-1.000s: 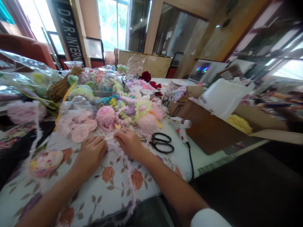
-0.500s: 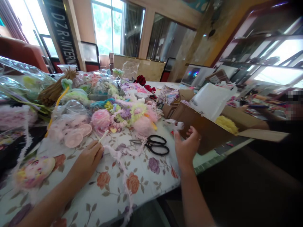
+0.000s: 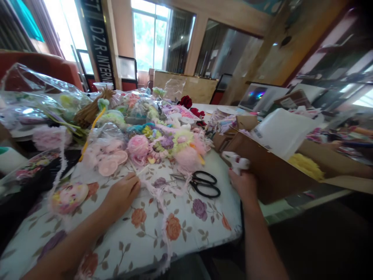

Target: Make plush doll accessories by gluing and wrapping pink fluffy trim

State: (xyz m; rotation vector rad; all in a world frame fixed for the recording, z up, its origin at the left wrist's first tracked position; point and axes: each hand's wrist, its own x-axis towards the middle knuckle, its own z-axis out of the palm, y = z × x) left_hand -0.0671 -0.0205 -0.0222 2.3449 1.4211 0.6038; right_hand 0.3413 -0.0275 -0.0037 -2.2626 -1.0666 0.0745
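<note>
My left hand (image 3: 124,194) rests low over the flowered cloth (image 3: 151,249), closed around a thin pale stick (image 3: 142,171) whose tip shows past the fingers. Fluffy pink yarn (image 3: 163,204) trails from beside that hand across the cloth and off the front edge. At the table's right side, my right hand (image 3: 245,186) is wrapped round a white glue gun (image 3: 237,161), its nozzle facing left. Black-handled scissors (image 3: 205,183) lie between the two hands. A doll face with yellow and pink trim (image 3: 70,196) lies left of my left arm.
A heap of yarn and plush pieces (image 3: 166,136) covers the back of the table. Close by my right hand stands a cardboard box (image 3: 262,167) holding a white packet (image 3: 285,130) and yellow fluff (image 3: 305,165). Another person's arm (image 3: 361,130) shows far right.
My right hand, open beside the glue gun before, has closed on it. The view has turned left, shifting the scene rightward. My left hand still holds the stick.
</note>
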